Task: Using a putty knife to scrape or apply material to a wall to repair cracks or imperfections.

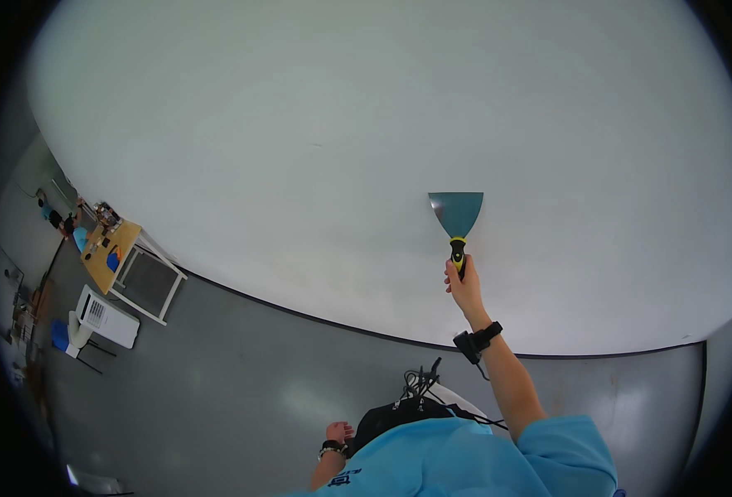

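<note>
Scraping hand: right hand [463, 286] up at the wall [316, 149], grip closed around the handle of the scraper [457, 222].
Scraper position: about 3 o'clock of centre, blade up and flat against the white wall, handle pointing down to 6 o'clock.
Handling: looks light and stiff, a thin metal blade with some spring; the edge could gouge paint if tilted.
Where to hold: the black and yellow handle, low down, as it is held now, away from the blade.
Left hand: left hand [338, 432] low at 6 o'clock, curled loosely, holding nothing I can make out.
Around: grey floor [241, 381], a wooden tabletop [111, 253] far off at 9 o'clock.
</note>
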The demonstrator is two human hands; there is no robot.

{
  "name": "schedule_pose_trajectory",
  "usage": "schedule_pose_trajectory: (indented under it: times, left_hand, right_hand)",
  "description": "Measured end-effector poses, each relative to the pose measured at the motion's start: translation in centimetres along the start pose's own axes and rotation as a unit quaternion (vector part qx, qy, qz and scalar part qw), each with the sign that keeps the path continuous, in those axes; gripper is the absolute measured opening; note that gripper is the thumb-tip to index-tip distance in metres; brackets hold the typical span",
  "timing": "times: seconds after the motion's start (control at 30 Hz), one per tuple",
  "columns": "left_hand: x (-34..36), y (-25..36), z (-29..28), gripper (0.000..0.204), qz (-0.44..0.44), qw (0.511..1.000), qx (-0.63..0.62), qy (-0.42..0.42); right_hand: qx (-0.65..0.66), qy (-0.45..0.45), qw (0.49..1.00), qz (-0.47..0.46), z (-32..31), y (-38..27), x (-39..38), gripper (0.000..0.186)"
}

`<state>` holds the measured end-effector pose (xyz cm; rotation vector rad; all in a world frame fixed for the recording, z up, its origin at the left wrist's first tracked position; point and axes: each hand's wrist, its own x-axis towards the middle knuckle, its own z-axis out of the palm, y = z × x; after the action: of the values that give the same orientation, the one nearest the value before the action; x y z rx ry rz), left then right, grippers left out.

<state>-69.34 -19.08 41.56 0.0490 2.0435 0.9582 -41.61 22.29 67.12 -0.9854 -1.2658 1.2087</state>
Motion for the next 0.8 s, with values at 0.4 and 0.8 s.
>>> schedule_pose_trajectory:
  times: [0.4, 0.8]
  left_hand:
    - [-4.3, -5.2, -2.0, 0.026, 0.088, 0.988, 0.128, -0.007]
    - [-2.5, -3.5, -2.2, 0.028, 0.141, 0.977, 0.156, -0.038]
  right_hand:
    - [0.016, -0.005, 1.000, 0.023, 0.4, 1.8, 0.3, 0.027]
    - [-0.026, 0.076, 0.997, 0.012, 1.6, 5.5, -0.9, 0.031]
